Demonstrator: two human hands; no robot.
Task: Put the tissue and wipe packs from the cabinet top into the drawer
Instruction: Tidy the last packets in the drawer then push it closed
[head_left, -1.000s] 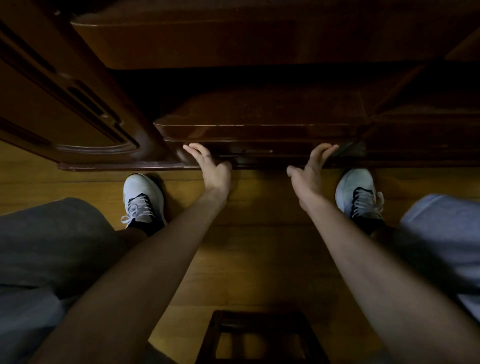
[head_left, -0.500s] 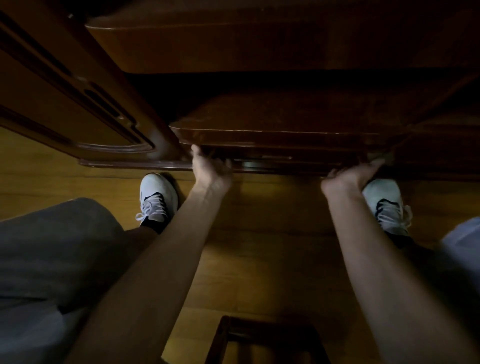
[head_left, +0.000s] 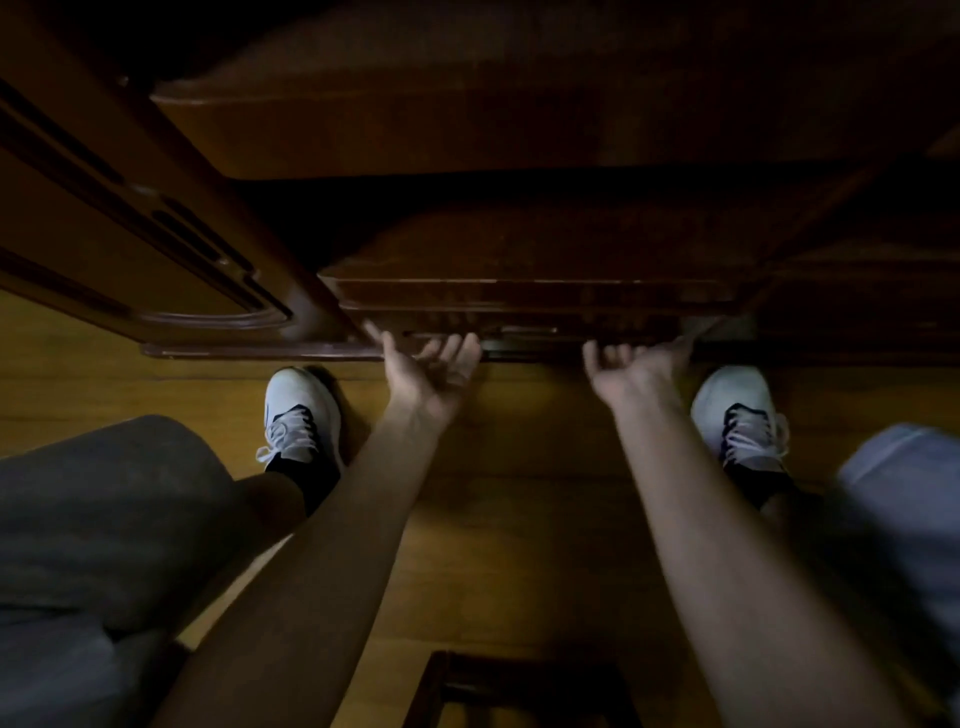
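Left hand (head_left: 434, 371): grip released, fingers spread, palm up beneath the drawer (head_left: 530, 306) front's lower edge. Right hand (head_left: 636, 371): fingers curled under the same edge; whether clenched, cannot tell. Risk: uneven pull could jam the drawer, or it strikes both shoes (head_left: 298, 415) beside the hands. Drawer shut, contents hidden. Tissue and wipe packs: out of view.

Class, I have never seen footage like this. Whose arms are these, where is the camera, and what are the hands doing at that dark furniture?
The camera sits on a person's head, looking down. Both bare arms reach forward. The left hand and right hand are palm-up, fingers curled under the lower edge of a dark wooden drawer front low on the cabinet. Neither hand holds a loose item. White shoes stand on the wooden floor. No tissue or wipe packs show; the lighting is dim.
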